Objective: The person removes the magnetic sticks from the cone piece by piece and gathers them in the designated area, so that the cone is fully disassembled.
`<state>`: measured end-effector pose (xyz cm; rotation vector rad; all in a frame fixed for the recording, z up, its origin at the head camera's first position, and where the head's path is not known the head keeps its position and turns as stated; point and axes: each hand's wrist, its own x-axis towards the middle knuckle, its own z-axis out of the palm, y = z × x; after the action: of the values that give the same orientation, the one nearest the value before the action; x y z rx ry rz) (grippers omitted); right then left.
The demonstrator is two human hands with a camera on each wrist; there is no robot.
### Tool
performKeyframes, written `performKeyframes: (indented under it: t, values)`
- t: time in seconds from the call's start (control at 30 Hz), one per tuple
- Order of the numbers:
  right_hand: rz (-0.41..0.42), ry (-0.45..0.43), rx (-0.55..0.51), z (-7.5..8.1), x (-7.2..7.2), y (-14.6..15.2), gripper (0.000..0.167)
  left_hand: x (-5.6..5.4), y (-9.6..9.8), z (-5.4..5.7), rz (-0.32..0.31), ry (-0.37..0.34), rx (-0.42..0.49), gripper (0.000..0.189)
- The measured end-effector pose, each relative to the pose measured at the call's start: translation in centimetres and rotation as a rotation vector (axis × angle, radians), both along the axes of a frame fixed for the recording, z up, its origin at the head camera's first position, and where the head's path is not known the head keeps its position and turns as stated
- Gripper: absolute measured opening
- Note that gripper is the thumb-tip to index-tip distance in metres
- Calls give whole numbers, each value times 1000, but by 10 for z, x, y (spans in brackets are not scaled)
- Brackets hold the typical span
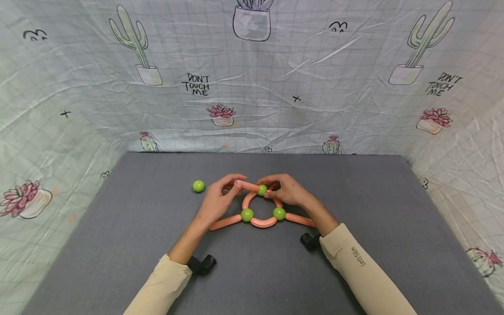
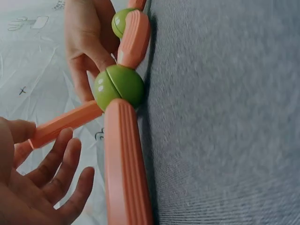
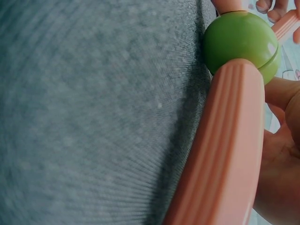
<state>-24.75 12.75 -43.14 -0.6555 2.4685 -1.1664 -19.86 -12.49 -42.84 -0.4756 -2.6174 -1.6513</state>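
Observation:
An assembly of orange rods and green balls lies on the table. Curved rods join three balls into a ring. Straight rods reach out from the lower left ball and the lower right ball. My left hand pinches the far end of another straight orange rod between thumb and fingers. That rod meets the top green ball, which my right hand grips, thumb near side and fingers behind. In the left wrist view, the held rod slants behind the nearest ball.
A loose green ball lies left of the left hand. The grey table ends at the back against a printed cloth, which also hangs along both sides. A black wrist camera mount sits on the left wrist, another on the right.

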Motion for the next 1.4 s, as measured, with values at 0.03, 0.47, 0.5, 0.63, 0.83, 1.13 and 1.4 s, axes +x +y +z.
performKeyframes:
  t: [0.03, 0.47, 0.5, 0.63, 0.83, 1.13, 1.4]
  values:
    - [-3, -4, 3, 0, 0, 0, 42, -1, -1, -1, 10, 7, 0, 32]
    - [-26, -34, 16, 3, 0, -5, 41, -9, -3, -1, 43, -33, -89, 31]
    - [-29, -36, 18, 4, 0, -6, 40, -9, -3, -1, 41, -35, -94, 32]
    - [-49, -42, 20, 5, 1, -8, 37, -10, -2, 0, 21, -25, -115, 33]
    - [-54, -38, 25, 3, 0, -9, 35, -12, -1, -1, 2, -2, -155, 30]
    - [-24, -3, 78, 3, 0, -14, 37, -15, 2, -5, -21, -12, -187, 24]
    - [9, 35, 85, 3, 1, -16, 36, -15, 0, -7, -15, -30, -152, 24]
